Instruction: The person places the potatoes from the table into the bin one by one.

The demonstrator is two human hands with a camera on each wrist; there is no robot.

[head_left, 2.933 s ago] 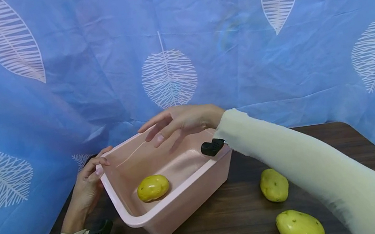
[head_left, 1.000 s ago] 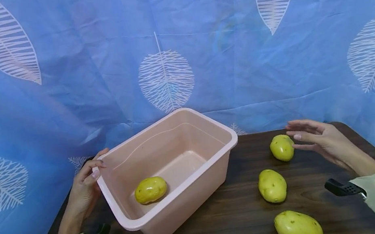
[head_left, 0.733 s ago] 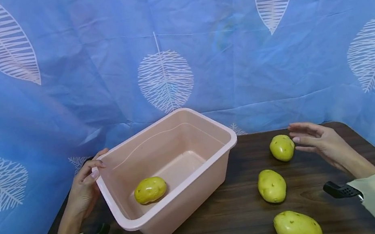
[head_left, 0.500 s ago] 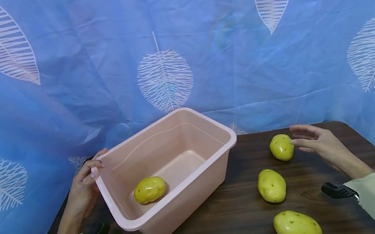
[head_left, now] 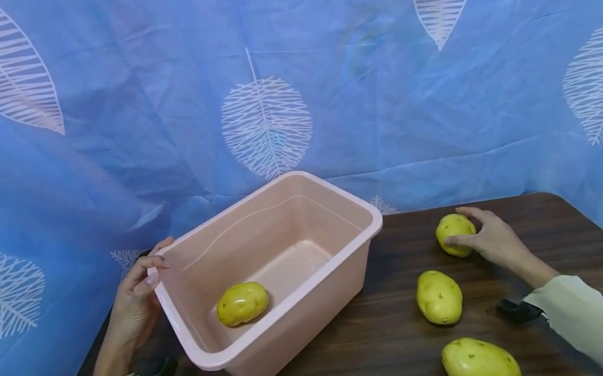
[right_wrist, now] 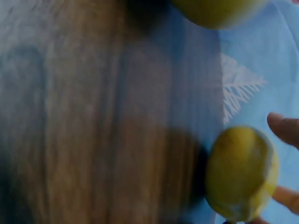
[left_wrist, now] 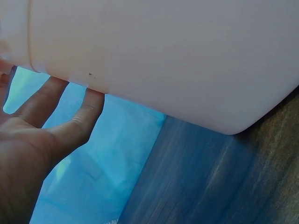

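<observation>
My left hand (head_left: 133, 306) grips the left end rim of a pink plastic tub (head_left: 299, 320), thumb on the rim. In the left wrist view its fingers (left_wrist: 86, 116) reach up against the tub's outer wall. One yellow potato (head_left: 243, 303) lies inside the tub. At the far right, my right hand (head_left: 496, 240) is around another potato (head_left: 455, 234), its thumb overlapping it in the head view. The right wrist view shows a gap between the thumb (right_wrist: 285, 128) and that potato, while a finger is right at its far side.
Two more potatoes, a middle one (head_left: 439, 297) and a near one (head_left: 480, 365), lie on the dark wooden table (head_left: 388, 358) right of the tub. A blue leaf-print curtain (head_left: 360, 106) hangs behind the table and along both sides.
My right hand has come from over the tub to the far right, then moved left until its thumb overlaps the far potato. The left hand keeps its hold on the tub.
</observation>
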